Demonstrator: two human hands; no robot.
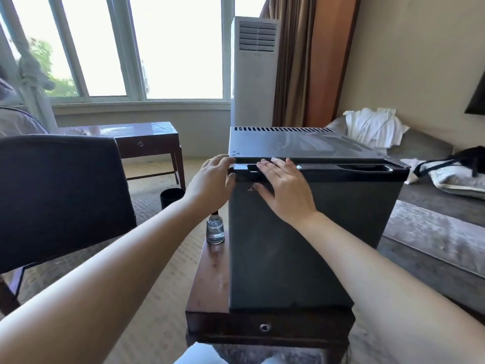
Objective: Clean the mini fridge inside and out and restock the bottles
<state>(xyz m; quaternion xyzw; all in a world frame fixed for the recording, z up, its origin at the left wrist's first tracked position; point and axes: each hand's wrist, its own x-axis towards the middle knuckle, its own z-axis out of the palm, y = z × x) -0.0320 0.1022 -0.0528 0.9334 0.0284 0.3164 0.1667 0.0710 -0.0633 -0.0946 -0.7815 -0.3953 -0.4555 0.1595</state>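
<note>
Mini fridge (315,232) sits ctr frame on a dark wood side table (210,279), door closed and facing cam. L hand (210,179) is at the door's top corner, 10 o'clock on the fridge front, fingers curled over the edge and thumb down the side, gripping it. R hand (283,187) lies flat on the door's upper strip at approx 11 o'clock, fingers straight and slightly spread over the handle recess, holding nothing. Clear glass bottle (215,228) w/ dark cap stands upright on the table at the fridge's 9 o'clock, just beside it. Black bin (170,197) on the carpet beyond. Dark chair (60,193) at 9 o'clock, tall AC unit (253,74) at 12, white cloth (372,130) at 2.
</note>
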